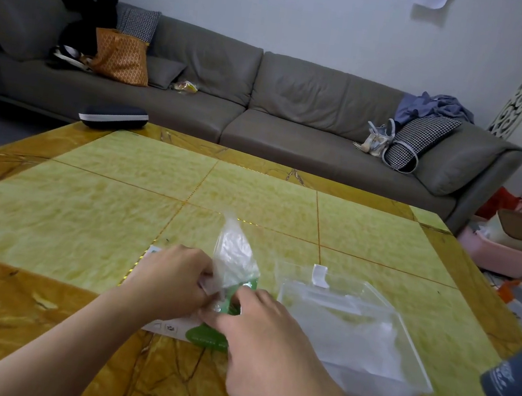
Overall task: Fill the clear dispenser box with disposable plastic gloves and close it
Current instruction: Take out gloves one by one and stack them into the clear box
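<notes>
Two hands meet over one green-and-white glove packet (200, 335) on our yellow table (84, 206): our left hand (171, 281) and right hand (263, 336) each pinch one crumpled plastic glove (234, 258). One clear dispenser box (355, 332) lies open just right.

We see a glossy yellow-green table (90, 207) with amber marble-patterned borders. On it lie a clear plastic dispenser box (355, 332), open, a white-and-green glove package (200, 335) beside it, and a dark zippered case (113, 115) at the far-left corner.
</notes>
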The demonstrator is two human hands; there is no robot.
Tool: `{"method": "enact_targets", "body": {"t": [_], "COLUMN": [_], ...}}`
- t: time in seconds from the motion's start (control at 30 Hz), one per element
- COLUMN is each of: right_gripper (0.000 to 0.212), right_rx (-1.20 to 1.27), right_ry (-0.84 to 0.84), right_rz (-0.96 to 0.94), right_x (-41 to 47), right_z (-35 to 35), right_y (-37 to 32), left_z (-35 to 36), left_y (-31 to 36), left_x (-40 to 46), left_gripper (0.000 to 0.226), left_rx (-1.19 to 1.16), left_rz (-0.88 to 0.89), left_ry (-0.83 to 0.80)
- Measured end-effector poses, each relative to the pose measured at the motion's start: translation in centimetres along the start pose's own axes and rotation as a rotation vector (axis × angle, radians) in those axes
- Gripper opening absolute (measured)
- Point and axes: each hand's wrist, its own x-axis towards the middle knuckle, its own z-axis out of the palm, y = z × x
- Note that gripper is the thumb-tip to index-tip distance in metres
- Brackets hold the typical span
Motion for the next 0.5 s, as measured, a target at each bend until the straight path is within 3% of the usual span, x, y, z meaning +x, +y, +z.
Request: {"method": "enact_targets", "body": {"t": [0.17,0.3,0.5], "right_gripper": [0.073,0.071,0.061], "right_rx": [-0.004,-0.003,-0.029], "right_ry": [-0.025,-0.004,0.003], "right_rz": [0.002,-0.007,0.006], "right_x": [-0.1,-0.1,0.0], "right_z": [-0.3,-0.2,0.1], "right_y": [-0.2,-0.3,-0.3], "left_z": [-1.4,-0.9,0.4], "left_y": [-0.4,0.5,0.2], "left_x": [-0.5,-0.7,0.0], "left_gripper": [0.049,0.059,0.047], "left_rx": [-0.283,-0.098,-0.049], "left_rz": [0.026,-0.038,-0.061], "left_ry": [-0.148,-0.093,-0.05]}}
